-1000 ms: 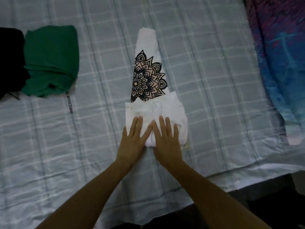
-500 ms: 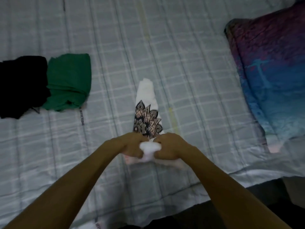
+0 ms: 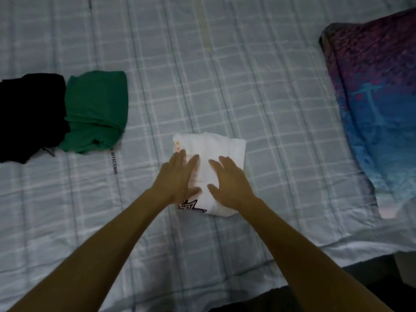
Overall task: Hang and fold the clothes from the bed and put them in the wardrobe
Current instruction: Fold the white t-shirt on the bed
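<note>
Now both hands flatten a folded white T-shirt (image 3: 221, 149) on the checked bedsheet (image 3: 258, 91).
Left hand (image 3: 180, 179) and right hand (image 3: 229, 181) lie open-fingered on it; folded green garment (image 3: 96, 111) and black garment (image 3: 29, 115) lie far left.

A white T-shirt (image 3: 216, 149), folded into a compact rectangle, lies on a pale checked bedsheet (image 3: 258, 86). Both hands lie flat on top of it with fingers straight and slightly spread: the left hand (image 3: 177, 179) on its left part, the right hand (image 3: 231, 183) on its right part, a strip of white cloth showing between them. A bit of black print peeks out at the shirt's near left corner. Well to the left lie a folded green garment (image 3: 96, 111) and, touching it, a black garment (image 3: 29, 113). At the right edge rests a purple-and-blue patterned pillow (image 3: 380, 91).
</note>
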Motion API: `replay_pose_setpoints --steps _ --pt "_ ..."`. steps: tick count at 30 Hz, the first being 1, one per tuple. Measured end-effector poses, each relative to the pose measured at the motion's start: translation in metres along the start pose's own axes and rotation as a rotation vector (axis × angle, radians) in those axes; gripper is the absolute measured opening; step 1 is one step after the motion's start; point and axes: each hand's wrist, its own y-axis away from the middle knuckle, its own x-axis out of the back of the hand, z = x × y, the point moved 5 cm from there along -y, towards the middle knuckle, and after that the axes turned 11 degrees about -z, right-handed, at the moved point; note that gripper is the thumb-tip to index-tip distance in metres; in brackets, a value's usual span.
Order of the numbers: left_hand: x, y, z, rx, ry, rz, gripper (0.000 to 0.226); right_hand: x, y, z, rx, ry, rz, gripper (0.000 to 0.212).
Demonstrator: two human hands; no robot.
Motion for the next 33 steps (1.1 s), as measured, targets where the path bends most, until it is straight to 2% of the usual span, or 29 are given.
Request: replay_pose_setpoints --steps 4,6,8,10,12,15,19,23,27,30,33 --pt "-0.043 0.005 0.020 -0.125 -0.153 0.209 0.107 -0.047 -0.002 0.009 0.014 0.039 -0.016 0.094" --pt "-0.061 0.003 0.026 -0.170 -0.220 0.202 0.116 -0.061 0.001 0.011 0.048 0.110 -0.014 0.107" --pt "-0.071 -0.006 0.020 -0.140 -0.239 0.202 0.124 -0.073 0.004 0.011 0.092 0.187 -0.005 0.124" --pt "-0.076 -0.018 0.012 -0.111 -0.245 0.200 0.125 -0.081 -0.003 0.012 0.080 0.260 0.009 0.138" --pt "-0.074 -0.024 0.010 -0.122 -0.245 0.227 0.122 -0.078 -0.015 0.011 0.033 0.275 0.067 0.142" --pt "-0.075 -0.042 0.014 -0.175 -0.248 0.298 0.111 -0.076 -0.037 0.021 0.033 0.233 0.132 0.131" --pt "-0.081 -0.058 0.018 -0.157 -0.246 0.309 0.108 -0.082 -0.047 0.031 0.058 0.145 0.217 0.094" --pt "-0.076 -0.063 0.021 -0.119 -0.234 0.328 0.104 -0.084 -0.056 0.036 0.103 0.095 0.187 0.088" --pt "-0.062 -0.057 0.022 -0.138 -0.243 0.374 0.085 -0.072 -0.051 0.031 0.081 0.104 0.185 0.080" --pt "-0.042 -0.040 0.020 -0.168 -0.206 0.442 0.070 -0.049 -0.041 0.013 0.108 0.145 0.244 0.081" --pt "-0.011 -0.012 0.017 -0.159 -0.165 0.511 0.070 -0.013 -0.027 -0.014 0.139 0.209 0.351 0.076"
